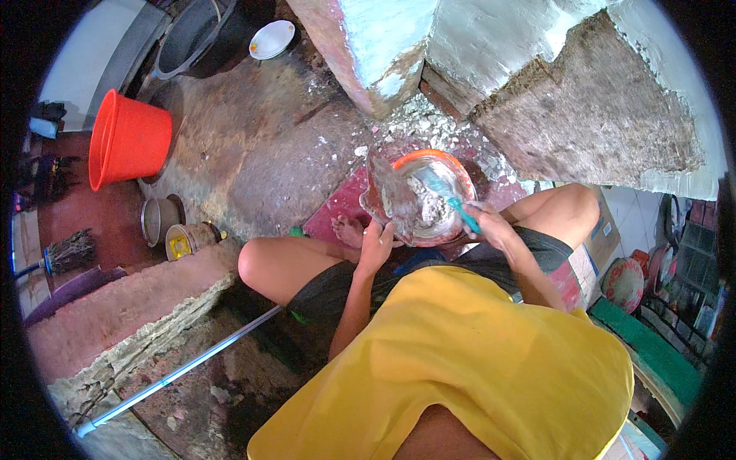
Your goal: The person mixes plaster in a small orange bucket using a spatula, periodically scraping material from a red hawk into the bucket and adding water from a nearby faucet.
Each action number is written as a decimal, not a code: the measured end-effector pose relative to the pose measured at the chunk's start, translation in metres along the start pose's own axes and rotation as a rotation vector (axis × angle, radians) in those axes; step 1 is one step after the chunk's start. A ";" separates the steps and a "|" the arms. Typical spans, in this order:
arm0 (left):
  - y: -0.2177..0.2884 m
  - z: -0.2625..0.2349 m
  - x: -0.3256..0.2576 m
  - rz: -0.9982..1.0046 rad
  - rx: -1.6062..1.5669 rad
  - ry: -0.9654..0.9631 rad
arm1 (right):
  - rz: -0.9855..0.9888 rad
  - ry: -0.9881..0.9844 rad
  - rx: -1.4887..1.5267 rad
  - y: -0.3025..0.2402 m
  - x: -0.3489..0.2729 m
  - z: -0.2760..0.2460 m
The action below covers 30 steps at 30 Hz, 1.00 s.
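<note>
Between my legs stands an orange-rimmed bucket (465,170) with whitish wet plaster (434,208) inside. My right hand (492,222) grips the turquoise handle of a tool (458,205) that reaches down into the plaster. The tool's working end is smeared and partly covered, so its exact kind is unclear. My left hand (376,242) is closed on the lower edge of a flat, grey, plaster-smeared piece (388,193). That piece is tilted over the bucket's left side and hides part of the rim.
Broken plaster chips (425,126) lie beyond the bucket, below a partly plastered wall (590,107). At the left stand a red bucket (132,142), a metal pot (161,221) and a dark tub (195,46). A pole (184,368) leans near a low ledge (138,314).
</note>
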<state>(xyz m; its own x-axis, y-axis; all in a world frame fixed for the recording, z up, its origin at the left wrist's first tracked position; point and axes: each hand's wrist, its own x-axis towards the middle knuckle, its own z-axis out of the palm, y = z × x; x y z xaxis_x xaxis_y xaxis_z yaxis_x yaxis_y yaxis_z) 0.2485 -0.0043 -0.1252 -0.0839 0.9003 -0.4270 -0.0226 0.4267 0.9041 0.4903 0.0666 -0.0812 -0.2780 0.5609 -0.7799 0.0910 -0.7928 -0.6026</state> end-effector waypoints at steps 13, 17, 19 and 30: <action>0.027 0.024 -0.017 0.261 0.382 -0.094 | 0.194 -0.022 0.447 0.007 0.048 0.047; 0.006 0.029 -0.011 0.218 0.390 -0.103 | 0.188 0.001 0.269 0.004 0.037 0.051; 0.001 0.030 -0.007 0.202 0.406 -0.111 | 0.203 -0.065 0.192 0.012 0.036 0.044; -0.011 0.018 0.007 0.075 0.409 -0.128 | 0.293 -0.337 0.341 0.027 -0.023 -0.004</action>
<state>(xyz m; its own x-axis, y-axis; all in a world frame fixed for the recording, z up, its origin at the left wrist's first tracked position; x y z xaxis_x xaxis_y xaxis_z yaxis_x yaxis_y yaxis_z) 0.2661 -0.0014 -0.1383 0.0544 0.9223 -0.3825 0.3776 0.3357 0.8630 0.5030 0.0331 -0.0799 -0.5826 0.2429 -0.7756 -0.0886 -0.9676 -0.2364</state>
